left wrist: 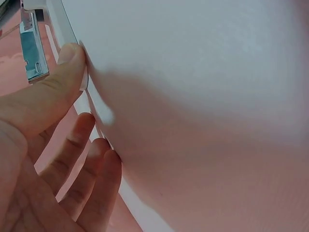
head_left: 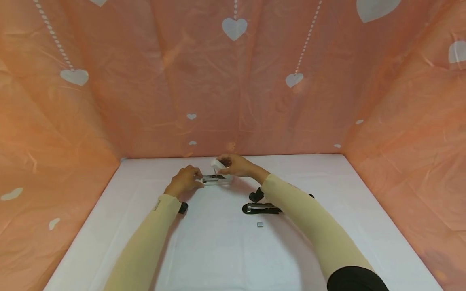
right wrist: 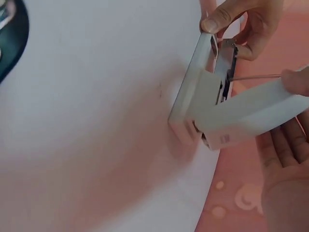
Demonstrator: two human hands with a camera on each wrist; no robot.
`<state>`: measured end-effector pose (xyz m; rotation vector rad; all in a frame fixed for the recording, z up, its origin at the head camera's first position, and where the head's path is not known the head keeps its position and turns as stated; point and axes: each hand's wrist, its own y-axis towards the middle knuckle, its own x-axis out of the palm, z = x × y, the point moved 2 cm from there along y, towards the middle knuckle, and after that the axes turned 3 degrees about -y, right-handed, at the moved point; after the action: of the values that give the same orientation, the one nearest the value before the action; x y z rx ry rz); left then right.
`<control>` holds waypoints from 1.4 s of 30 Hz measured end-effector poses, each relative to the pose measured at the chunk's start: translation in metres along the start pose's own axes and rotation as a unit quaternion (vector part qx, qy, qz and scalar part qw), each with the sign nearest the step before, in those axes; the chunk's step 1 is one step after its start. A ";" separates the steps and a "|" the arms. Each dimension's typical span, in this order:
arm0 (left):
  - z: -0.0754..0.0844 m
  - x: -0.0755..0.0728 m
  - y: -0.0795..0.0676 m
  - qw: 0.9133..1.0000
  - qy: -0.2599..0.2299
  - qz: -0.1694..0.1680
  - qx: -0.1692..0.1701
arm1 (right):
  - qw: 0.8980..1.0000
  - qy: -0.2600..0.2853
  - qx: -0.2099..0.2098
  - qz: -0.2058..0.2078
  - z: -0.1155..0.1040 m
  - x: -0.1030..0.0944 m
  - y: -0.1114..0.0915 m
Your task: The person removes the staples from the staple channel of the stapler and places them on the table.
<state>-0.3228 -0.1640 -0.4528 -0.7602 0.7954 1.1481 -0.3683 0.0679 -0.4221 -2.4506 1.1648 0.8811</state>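
A white stapler (head_left: pixel 222 182) lies on the table's far part with its top cover (right wrist: pixel 256 113) swung up from the base (right wrist: pixel 190 104). My left hand (head_left: pixel 183 181) pinches the base's front end, thumb on the near side, as the left wrist view also shows; the metal staple channel (left wrist: pixel 35 53) stands out beside that thumb. My right hand (head_left: pixel 238 165) holds the raised cover, its thumb on one edge in the right wrist view. From the cover a thin rod (right wrist: pixel 256 77) runs down to the channel.
Nearer me lies a black stapler (head_left: pixel 260 209), partly behind my right sleeve, with another black piece (head_left: pixel 257 195) just beyond it. A small grey block of staples (head_left: pixel 260 224) sits in front. Orange heart-patterned sheeting (head_left: pixel 233 101) walls the white table (head_left: pixel 204 250).
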 end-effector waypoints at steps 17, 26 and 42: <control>0.002 0.001 -0.003 1.000 -0.022 0.003 -0.001 | 1.000 0.013 -0.009 0.008 0.009 -0.015 -0.011; 0.001 0.001 -0.002 1.000 -0.011 0.006 -0.003 | 1.000 0.004 0.005 0.020 0.011 -0.025 -0.018; -0.001 0.001 -0.004 1.000 -0.014 0.016 -0.004 | 1.000 -0.021 0.003 0.019 0.016 -0.044 -0.034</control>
<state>-0.3194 -0.1654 -0.4538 -0.7383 0.7815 1.1881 -0.3696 0.1238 -0.4069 -2.4004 1.2020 0.9351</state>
